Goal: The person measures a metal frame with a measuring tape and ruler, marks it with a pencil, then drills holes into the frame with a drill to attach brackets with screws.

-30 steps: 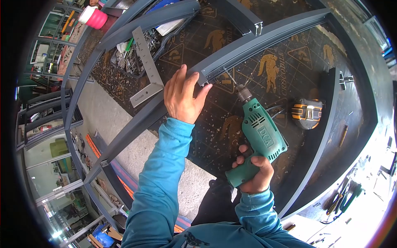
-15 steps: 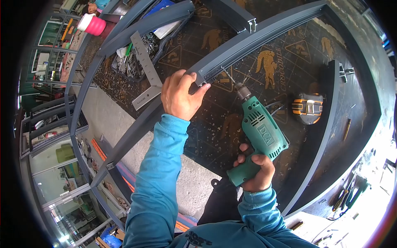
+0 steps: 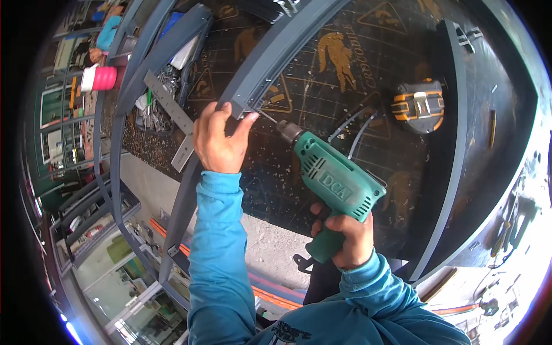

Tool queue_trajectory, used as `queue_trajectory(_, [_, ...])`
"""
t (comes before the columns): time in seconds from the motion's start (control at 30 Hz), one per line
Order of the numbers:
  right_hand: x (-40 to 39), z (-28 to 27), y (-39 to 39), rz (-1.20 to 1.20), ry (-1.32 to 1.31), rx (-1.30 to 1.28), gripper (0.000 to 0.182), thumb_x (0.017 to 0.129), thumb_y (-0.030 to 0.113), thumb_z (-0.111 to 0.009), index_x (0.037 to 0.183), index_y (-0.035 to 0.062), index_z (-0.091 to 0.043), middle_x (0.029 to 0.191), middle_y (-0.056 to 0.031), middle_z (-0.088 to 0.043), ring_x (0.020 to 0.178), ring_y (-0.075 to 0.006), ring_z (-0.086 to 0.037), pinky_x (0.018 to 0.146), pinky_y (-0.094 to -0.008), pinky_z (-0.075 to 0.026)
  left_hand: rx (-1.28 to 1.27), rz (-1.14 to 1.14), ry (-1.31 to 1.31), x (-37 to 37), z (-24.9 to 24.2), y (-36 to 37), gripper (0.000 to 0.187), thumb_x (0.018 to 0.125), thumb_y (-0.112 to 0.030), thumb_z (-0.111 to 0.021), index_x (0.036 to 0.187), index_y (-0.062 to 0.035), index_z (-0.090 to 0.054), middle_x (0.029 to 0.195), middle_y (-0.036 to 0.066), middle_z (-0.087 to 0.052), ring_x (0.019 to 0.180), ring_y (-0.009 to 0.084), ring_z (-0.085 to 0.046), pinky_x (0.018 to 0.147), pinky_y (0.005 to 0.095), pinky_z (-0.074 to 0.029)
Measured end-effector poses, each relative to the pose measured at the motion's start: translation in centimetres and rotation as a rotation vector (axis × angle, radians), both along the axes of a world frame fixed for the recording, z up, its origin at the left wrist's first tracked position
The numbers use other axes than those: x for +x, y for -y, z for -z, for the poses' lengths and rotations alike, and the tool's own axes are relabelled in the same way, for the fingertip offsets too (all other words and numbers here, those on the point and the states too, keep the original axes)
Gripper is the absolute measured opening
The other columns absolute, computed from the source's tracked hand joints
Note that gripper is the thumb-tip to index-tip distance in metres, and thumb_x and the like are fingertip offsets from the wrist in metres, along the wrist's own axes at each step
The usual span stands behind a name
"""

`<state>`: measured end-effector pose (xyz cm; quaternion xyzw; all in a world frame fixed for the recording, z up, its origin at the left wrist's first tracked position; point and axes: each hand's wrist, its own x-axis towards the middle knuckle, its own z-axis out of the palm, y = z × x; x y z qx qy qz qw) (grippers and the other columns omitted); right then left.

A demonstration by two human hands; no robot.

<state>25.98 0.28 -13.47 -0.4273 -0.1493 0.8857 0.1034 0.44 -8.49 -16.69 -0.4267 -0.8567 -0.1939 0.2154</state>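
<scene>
My right hand (image 3: 351, 236) is wrapped round the handle of a green power drill (image 3: 336, 178) marked DCA. The drill's bit points up and left, its tip right at the near end of a dark grey metal profile (image 3: 247, 80). My left hand (image 3: 221, 135) grips that same end, thumb on one side and fingers over the other. Left of it lies a metal square (image 3: 169, 106) with a ruled blade, partly over a tray (image 3: 184, 69) of small metal parts.
An orange and black tape measure (image 3: 418, 106) sits on the dark printed board (image 3: 287, 195). Another long grey profile (image 3: 451, 149) runs down the right side. A pink and white cup (image 3: 100, 79) stands at upper left, near another person's arm (image 3: 109, 34). Metal shavings are scattered about.
The view has shifted, so the board and its objects sit differently. The drill has turned further left, and its bit has come closer to the profile's end beside my left thumb.
</scene>
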Motion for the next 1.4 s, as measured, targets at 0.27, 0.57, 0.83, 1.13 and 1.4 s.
queue_trajectory(0.27, [-0.4, -0.2, -0.1, 0.053, 0.061, -0.007, 0.059, 0.068, -0.003, -0.056, 0.127, -0.0043, -0.053, 0.100, -0.0195, -0.065, 0.077, -0.0249, -0.064, 0.064, -0.0376, -0.057, -0.018, 0.066, -0.077, -0.4, 0.6, 0.2, 0.045, 0.071, -0.025, -0.090, 0.098, 0.0009, -0.066, 0.105, 0.018, -0.068, 0.092, 0.0387, -0.066, 0.081, 0.0471, -0.052])
queue_trajectory(0.57, [0.3, 0.4, -0.7, 0.058, -0.017, -0.116, 0.058, 0.067, -0.010, -0.061, 0.124, -0.0050, -0.052, 0.105, -0.0175, -0.066, 0.087, -0.0233, -0.068, 0.065, -0.0358, -0.060, -0.073, 0.023, -0.125, -0.1, 1.0, 0.1, 0.041, 0.080, -0.028, -0.084, 0.101, 0.0017, -0.064, 0.107, 0.021, -0.068, 0.097, 0.0403, -0.066, 0.086, 0.0484, -0.051])
queue_trajectory(0.83, [1.0, 0.5, -0.8, 0.046, -0.056, -0.163, 0.058, 0.066, -0.011, -0.060, 0.123, -0.0033, -0.055, 0.097, -0.0161, -0.067, 0.078, -0.0214, -0.067, 0.064, -0.0346, -0.059, -0.107, 0.003, -0.155, -0.4, 1.4, 0.4, 0.044, 0.081, -0.030, -0.083, 0.101, 0.0030, -0.063, 0.107, 0.022, -0.068, 0.102, 0.0418, -0.065, 0.090, 0.0500, -0.050])
queue_trajectory(1.13, [1.3, 0.2, -0.6, 0.037, -0.057, -0.191, 0.056, 0.067, -0.010, -0.060, 0.122, -0.0033, -0.056, 0.095, -0.0161, -0.067, 0.073, -0.0204, -0.066, 0.062, -0.0340, -0.058, -0.103, 0.012, -0.128, -0.3, 1.1, 0.0, 0.041, 0.081, -0.030, -0.082, 0.096, 0.0004, -0.059, 0.106, 0.022, -0.066, 0.098, 0.0416, -0.064, 0.087, 0.0514, -0.049])
queue_trajectory(1.4, [1.0, -0.3, -0.6, 0.014, -0.008, -0.154, 0.059, 0.064, -0.001, -0.057, 0.123, -0.0069, -0.057, 0.095, -0.0179, -0.067, 0.068, -0.0235, -0.064, 0.064, -0.0368, -0.056, -0.103, 0.018, -0.130, -0.4, 1.0, 0.0, 0.041, 0.082, -0.030, -0.081, 0.095, 0.0005, -0.058, 0.106, 0.022, -0.066, 0.097, 0.0417, -0.063, 0.087, 0.0514, -0.048])
